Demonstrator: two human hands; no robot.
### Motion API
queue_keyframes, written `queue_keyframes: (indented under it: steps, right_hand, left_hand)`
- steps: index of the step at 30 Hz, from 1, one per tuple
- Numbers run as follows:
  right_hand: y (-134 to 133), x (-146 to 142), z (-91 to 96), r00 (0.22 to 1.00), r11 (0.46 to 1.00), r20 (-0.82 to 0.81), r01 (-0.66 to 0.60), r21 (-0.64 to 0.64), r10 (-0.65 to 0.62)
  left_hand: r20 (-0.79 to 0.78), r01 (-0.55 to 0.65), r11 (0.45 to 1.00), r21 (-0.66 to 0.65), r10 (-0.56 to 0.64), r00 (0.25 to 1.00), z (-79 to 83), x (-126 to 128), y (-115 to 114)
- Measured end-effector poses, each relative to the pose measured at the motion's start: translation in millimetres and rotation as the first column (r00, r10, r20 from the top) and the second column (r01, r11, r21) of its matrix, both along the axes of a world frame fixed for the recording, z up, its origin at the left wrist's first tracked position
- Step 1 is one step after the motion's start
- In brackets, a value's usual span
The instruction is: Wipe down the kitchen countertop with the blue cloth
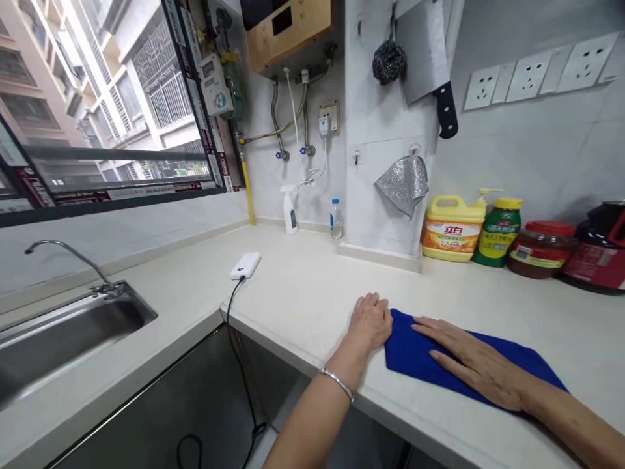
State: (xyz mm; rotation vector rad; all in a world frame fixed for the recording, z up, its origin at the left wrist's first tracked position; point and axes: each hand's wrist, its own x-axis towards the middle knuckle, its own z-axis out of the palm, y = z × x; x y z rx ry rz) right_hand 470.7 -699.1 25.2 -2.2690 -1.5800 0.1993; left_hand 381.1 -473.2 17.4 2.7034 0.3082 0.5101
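A folded blue cloth lies flat on the white countertop, close to the front edge. My right hand rests palm down on it, fingers stretched out and lying flat. At the cloth's left edge is my left hand, its fingers curled closed against the edge; the fingertips are hidden under the hand. A silver bracelet circles my left wrist.
Left of my hands lies a white power bank with a black cable hanging over the counter edge. Behind stand a spray bottle, a small clear bottle, a yellow jug and several jars. A sink is at far left.
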Motion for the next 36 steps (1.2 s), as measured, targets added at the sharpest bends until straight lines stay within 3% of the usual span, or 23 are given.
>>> queue_keyframes:
  steps: [13,17,21,26,29,32,34,36]
  right_hand:
    - [4.7,7.0,-3.8,0.992,0.993,0.064,0.11,0.045,-0.113]
    - [-2.4,21.8,-14.3,0.984,0.988,0.104,0.14,0.06,-0.146]
    - [-41.4,59.8,-40.7,0.963,0.97,0.121,0.23,0.082,-0.239]
    - [-135.7,123.7,-80.4,0.917,0.922,0.145,0.346,0.175,-0.372]
    - [-190.7,151.6,-95.2,0.88,0.904,0.227,0.376,0.202,-0.416]
    - [-219.5,151.5,-91.9,0.829,0.891,0.328,0.423,0.164,-0.454]
    - [-219.0,134.4,-78.8,0.771,0.855,0.383,0.504,0.122,-0.509]
    - [-206.0,111.2,-61.4,0.688,0.765,0.386,0.64,0.075,-0.614]
  left_hand:
    - [-0.032,0.021,1.0,0.016,-0.02,0.999,0.7,-2.5,2.7]
    - [-0.049,0.031,0.999,0.016,-0.03,0.998,2.5,-5.5,5.9]
    - [-0.08,0.04,0.999,0.016,-0.038,0.996,5.5,-7.7,8.3]
    - [-0.088,0.023,0.999,0.032,-0.02,0.996,6.2,-7.3,8.2]
    - [-0.103,0.009,0.999,0.044,-0.004,0.995,6.6,-5.9,8.9]
    - [-0.12,0.003,0.999,0.051,0.003,0.993,8.9,-4.5,10.0]
    - [-0.131,0.004,0.999,0.051,0.003,0.991,11.5,-3.3,10.5]
    - [-0.141,0.013,0.999,0.049,-0.006,0.99,14.4,-1.0,11.2]
